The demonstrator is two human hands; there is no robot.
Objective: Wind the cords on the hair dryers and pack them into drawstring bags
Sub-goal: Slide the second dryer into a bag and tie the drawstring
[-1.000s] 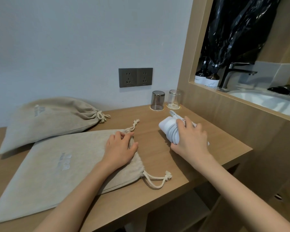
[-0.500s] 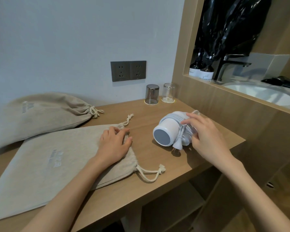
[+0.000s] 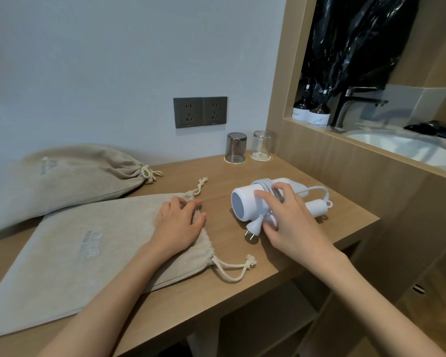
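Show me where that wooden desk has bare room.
Bare wood: between the white plastic hair dryer and the two glass tumblers, and between dryer and flat beige cloth drawstring bag. That bag and a stuffed one crowd the left.

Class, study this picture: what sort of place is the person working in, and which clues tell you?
Probably a hotel room's vanity area: a washbasin with a tap shows through the wooden partition, labelled pump bottles stand beside it, and two glasses rest on coasters.
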